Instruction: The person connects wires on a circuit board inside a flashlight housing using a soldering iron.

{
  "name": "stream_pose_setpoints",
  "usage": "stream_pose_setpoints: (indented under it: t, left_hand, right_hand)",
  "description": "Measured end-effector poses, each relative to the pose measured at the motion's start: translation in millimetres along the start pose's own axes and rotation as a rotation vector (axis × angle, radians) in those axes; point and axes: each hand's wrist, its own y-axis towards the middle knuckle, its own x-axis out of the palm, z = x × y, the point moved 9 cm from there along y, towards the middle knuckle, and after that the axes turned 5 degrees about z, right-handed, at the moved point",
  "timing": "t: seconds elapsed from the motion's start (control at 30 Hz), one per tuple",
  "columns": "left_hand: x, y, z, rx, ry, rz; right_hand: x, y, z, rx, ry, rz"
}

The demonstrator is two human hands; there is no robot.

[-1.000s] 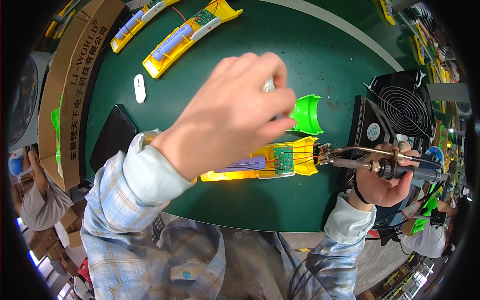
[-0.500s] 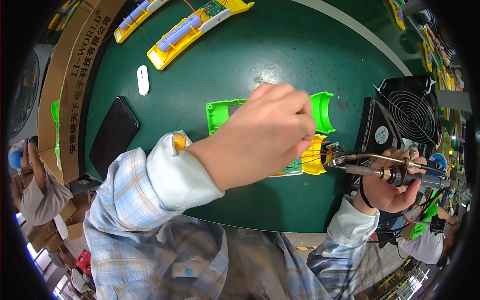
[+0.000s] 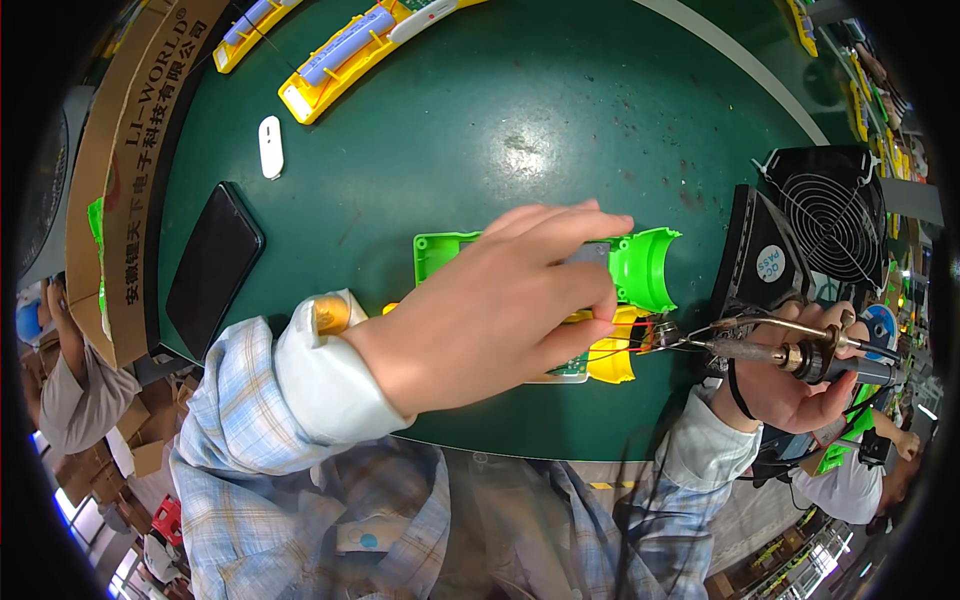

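Observation:
My left hand reaches over an opened housing, its thumb and forefinger pinched at a thin red wire while the other fingers stretch out. Beneath it lie a green shell half and, nearer me, a yellow shell half with a green circuit board partly hidden by the hand. The wires run to a small dark metal part at the yellow shell's right end. My right hand grips a soldering iron with a curved metal tube above it; its tip points left, close to that part.
A black fan stands at the right. On the green table lie a black phone, a white oval piece and yellow shells with blue cells. A cardboard box borders the left. Other people sit beyond both sides.
The green and yellow shells have shifted toward me, and my left hand has moved with them, its outer fingers now straighter. The soldering iron stays close to the small metal part.

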Motion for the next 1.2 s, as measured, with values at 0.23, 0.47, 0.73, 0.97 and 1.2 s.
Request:
stream_pose_setpoints:
  t: [0.23, 0.47, 0.73, 0.97, 1.2]
  left_hand:
    - [-12.2, 0.7, 2.5, -0.024, 0.252, 0.056]
    - [-16.7, -5.9, -9.1, -0.095, 0.069, 0.119]
    - [-12.0, -7.6, -2.1, -0.197, 0.341, -0.009]
    - [0.0, 1.3, 2.3, -0.264, 0.702, -0.237]
    - [-11.1, 6.1, 1.3, -0.335, 0.48, -0.008]
  right_hand:
    - [9.2, 1.0, 5.3, 0.07, 0.024, -0.089]
    - [12.6, -0.6, 12.9, 0.145, 0.056, -0.149]
    - [-1.2, -1.9, 8.0, 0.021, -0.239, 0.006]
    - [-1.5, -2.8, 13.0, -0.09, -0.459, 0.129]
    - [5.3, -2.0, 19.7, -0.074, -0.537, 0.109]
